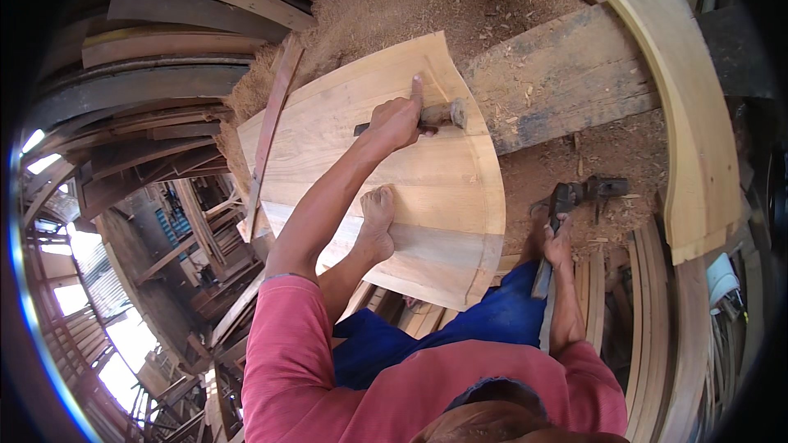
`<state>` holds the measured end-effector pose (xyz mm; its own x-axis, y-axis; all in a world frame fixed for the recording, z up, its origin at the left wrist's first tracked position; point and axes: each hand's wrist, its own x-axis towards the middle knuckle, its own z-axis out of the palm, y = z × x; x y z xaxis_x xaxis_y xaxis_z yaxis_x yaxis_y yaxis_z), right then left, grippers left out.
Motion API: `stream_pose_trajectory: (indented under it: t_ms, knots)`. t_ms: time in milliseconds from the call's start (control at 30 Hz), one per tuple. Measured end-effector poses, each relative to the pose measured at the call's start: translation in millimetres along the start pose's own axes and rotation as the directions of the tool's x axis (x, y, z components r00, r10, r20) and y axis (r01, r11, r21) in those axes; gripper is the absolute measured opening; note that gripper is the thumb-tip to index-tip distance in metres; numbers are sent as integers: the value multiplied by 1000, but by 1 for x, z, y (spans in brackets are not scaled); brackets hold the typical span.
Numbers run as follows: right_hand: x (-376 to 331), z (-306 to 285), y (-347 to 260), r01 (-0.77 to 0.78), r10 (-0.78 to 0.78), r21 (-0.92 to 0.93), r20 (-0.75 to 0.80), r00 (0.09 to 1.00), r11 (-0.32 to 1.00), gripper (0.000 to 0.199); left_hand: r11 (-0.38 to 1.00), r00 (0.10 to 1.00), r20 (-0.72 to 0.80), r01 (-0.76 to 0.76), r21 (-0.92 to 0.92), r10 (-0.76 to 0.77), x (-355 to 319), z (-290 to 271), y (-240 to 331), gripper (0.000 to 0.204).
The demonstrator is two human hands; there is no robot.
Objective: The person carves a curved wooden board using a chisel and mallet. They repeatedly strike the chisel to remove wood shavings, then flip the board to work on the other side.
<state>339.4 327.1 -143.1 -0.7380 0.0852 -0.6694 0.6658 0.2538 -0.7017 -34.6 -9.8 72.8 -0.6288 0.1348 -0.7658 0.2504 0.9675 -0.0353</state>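
My left hand [396,123] is closed round a chisel [443,115] with a thick, round-ended wooden handle. Its index finger is stretched out over the curved edge of a pale wooden panel [443,184]. A dark end of the chisel sticks out on the hand's other side. Down at the right, my right hand [560,242] grips a dark hammer-like tool [566,201] with a blocky head, held low beside my right foot. The exact form of this tool is hard to make out. My left bare foot [377,221] rests on the panel.
Sawdust and shavings [394,0] cover the ground beyond the panel. A rough plank [566,74] lies at the right, near a long curved pale board [689,115]. A reddish batten [275,123] runs along the panel's left end. Stacked timber [180,82] fills the left side.
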Motion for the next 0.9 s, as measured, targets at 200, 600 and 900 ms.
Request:
stream_pose_trajectory:
  t_ms: [200, 600, 900]
  knots:
    - [-78, -91, -221, 120, -131, -291, -20, 991, 949, 58, 983, 996, -48, 63, -172, -73, -9, -19, 22, 71]
    - [162, -131, -377, 349, -572, -846, 65, 818, 403, 47, 892, 977, -118, 110, -437, -178, -3, -4, 25, 48]
    - [195, -104, -406, 263, -567, -899, 20, 824, 350, 59, 962, 989, -97, 78, -261, -107, -1, -1, 18, 71]
